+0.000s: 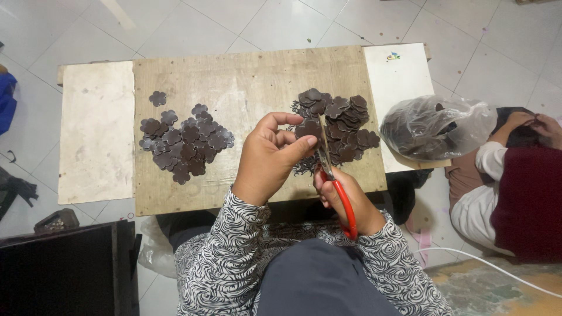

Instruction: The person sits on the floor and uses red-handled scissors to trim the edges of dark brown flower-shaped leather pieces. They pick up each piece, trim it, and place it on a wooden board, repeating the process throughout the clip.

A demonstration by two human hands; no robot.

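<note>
My left hand [269, 158] pinches a dark brown flower-shaped cut-out [307, 128] between thumb and fingers. My right hand [348, 199] grips red-handled scissors [335, 178], whose blades point up against the cut-out's right edge. Both hands hover over the near edge of a wooden board [246, 82]. Behind the hands lies a heap of brown flower pieces [345, 123]. A second, flatter spread of the same pieces [184, 143] lies on the board's left half, with one single piece [157, 98] apart from it.
White panels [96, 129] flank the board on both sides. A clear plastic bag with brown material [433, 126] sits at the right edge. Another person [515, 187] crouches at right. A dark box [64, 269] stands at lower left, and a white cable [492, 266] crosses the floor.
</note>
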